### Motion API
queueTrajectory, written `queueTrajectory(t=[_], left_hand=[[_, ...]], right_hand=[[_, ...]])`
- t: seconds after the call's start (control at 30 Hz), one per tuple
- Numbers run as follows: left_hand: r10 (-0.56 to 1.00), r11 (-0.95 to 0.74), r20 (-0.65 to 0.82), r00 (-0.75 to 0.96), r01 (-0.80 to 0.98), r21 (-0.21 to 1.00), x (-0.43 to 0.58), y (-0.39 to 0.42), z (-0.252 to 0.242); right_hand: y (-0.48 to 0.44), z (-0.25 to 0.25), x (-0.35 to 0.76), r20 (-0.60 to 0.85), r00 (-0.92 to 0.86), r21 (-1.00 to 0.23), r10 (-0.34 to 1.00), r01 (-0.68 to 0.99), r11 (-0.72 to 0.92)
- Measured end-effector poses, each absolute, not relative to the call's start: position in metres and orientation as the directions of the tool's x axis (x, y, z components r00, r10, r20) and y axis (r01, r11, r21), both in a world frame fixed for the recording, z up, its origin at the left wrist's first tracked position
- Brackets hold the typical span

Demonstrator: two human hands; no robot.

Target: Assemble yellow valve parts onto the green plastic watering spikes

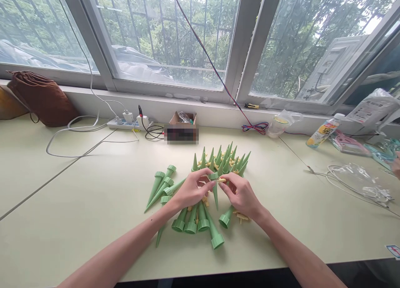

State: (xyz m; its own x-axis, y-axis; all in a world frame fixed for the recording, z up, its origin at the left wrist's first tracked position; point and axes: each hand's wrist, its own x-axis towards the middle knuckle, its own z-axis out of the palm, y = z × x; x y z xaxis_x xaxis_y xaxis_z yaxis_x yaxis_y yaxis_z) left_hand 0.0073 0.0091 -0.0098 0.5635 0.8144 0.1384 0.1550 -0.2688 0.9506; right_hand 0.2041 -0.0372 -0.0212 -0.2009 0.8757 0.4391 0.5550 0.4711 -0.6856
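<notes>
My left hand (191,189) pinches a green cone-shaped spike (215,193) near its wide top, tip pointing down. My right hand (240,194) pinches a small yellow piece (221,180) right at the spike's top. Under and around both hands lies a pile of green spikes (223,160) with yellow bits, tips pointing away. Several more green spikes (162,184) lie to the left, and others (198,221) sit near my wrists, wide ends toward me.
A pale green table (78,204) runs under a window. A power strip (123,122) with white cables, a small cardboard box (181,127), a brown bag (42,97), a bottle (323,131) and clear plastic bags (359,180) sit along the back and right.
</notes>
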Motion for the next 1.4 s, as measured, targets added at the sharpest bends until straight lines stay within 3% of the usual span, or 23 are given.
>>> queueTrajectory(t=[1.4], left_hand=[[0.807,-0.275,0.124,0.577,0.183,0.944,0.0077,0.0074,-0.0099]], right_hand=[[-0.0368,-0.0222,0.206,0.439,-0.228,-0.675,0.869,0.554,0.487]])
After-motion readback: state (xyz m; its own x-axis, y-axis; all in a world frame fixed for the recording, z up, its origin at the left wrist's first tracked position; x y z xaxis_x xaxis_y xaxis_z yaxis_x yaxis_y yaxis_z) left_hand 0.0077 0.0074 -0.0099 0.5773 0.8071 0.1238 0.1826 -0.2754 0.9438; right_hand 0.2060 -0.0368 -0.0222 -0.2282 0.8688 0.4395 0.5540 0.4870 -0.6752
